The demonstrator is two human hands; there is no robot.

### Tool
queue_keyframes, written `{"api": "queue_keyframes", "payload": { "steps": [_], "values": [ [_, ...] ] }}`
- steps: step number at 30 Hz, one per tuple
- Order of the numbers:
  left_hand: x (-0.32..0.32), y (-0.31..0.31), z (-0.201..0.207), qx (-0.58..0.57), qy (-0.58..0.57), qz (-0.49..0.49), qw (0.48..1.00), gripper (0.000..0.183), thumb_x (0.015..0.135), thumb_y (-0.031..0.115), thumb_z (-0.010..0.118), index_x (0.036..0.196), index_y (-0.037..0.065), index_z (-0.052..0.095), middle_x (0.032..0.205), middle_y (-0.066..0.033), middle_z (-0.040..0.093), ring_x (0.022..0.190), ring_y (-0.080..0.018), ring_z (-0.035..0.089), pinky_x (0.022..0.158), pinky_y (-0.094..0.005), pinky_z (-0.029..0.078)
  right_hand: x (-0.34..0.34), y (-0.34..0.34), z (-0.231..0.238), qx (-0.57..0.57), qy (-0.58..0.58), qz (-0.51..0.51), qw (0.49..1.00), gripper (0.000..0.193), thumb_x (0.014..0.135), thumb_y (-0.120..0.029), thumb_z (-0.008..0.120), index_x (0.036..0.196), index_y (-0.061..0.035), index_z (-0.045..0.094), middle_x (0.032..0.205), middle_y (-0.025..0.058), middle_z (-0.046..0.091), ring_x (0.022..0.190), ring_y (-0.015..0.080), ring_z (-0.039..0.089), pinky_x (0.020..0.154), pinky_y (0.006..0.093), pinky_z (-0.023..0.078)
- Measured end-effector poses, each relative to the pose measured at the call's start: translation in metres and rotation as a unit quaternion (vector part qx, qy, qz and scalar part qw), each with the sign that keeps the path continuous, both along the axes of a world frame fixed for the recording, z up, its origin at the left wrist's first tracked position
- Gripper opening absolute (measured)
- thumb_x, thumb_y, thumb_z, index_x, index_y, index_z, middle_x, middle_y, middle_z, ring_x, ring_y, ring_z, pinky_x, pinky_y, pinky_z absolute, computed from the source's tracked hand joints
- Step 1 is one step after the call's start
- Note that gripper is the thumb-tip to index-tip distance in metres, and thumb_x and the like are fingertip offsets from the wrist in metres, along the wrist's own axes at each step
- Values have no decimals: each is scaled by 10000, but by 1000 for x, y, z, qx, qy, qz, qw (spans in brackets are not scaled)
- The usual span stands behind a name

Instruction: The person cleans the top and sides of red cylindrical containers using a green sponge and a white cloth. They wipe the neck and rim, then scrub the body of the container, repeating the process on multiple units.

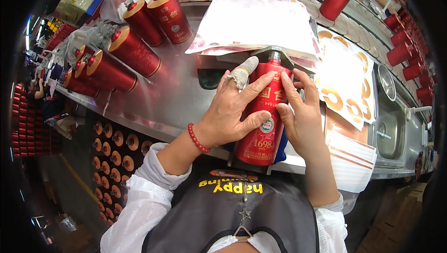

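Note:
A red bottle [261, 132] with gold lettering, a round green-and-white mark and a clear neck lies tilted at the bench's near edge, its neck pointing away from me. My left hand [228, 108] holds its left side, with the index finger pressed on the upper front and the thumb across the middle. One of that hand's fingers wears a pale cloth finger cover [242, 72]; a red bead bracelet circles the wrist. On the other side my right hand [301, 111] grips it, fingertips near the shoulder and thumb on the front. Behind the bottle's neck shows a dark metal holder [291, 58].
A stack of white printed sheets [253, 20] lies beyond the bottle. To the right are sheets of gold ring stickers [336, 90] and a sink [391, 136]. Red bottles with gold tops [135, 50] stand at left; a conveyor [356, 24] carries more along the back.

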State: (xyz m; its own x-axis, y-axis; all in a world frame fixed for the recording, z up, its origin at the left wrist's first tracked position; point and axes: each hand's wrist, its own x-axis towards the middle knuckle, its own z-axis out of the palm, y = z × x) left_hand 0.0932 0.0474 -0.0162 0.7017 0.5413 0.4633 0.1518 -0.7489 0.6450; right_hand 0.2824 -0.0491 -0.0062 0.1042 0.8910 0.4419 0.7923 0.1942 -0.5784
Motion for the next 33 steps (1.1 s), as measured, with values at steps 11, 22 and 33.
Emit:
{"api": "queue_keyframes", "payload": {
  "steps": [11, 22, 33],
  "values": [
    [-1, -1, -2, 14, 14, -3, 1000, 651, 934, 513, 615, 1477, 168, 515, 1521, -323, 341, 1360, -468, 398, 1123, -603, 245, -8, -14, 0, -40, -6, 18, 999, 505, 943, -281, 661, 1403, -87, 581, 1498, 265, 379, 1236, 403, 492, 1048, 471, 410],
    [-5, 0, -2, 4, 7, -16, 1000, 680, 922, 535, 621, 1482, 166, 509, 1530, -314, 337, 1375, -467, 382, 1127, -592, 243, -7, -17, 4, -47, 2, 26, 999, 532, 922, -223, 681, 1421, -83, 559, 1497, 286, 375, 1223, 423, 498, 1042, 472, 415],
    [-9, 0, -3, 2, 28, -30, 999, 725, 897, 543, 642, 1505, 184, 479, 1561, -316, 282, 1387, -488, 353, 1146, -594, 224, -6, -21, 1, -48, -15, 29, 998, 556, 927, -248, 687, 1444, -110, 538, 1483, 295, 393, 1152, 409, 527, 1000, 465, 447]
  ]
}}
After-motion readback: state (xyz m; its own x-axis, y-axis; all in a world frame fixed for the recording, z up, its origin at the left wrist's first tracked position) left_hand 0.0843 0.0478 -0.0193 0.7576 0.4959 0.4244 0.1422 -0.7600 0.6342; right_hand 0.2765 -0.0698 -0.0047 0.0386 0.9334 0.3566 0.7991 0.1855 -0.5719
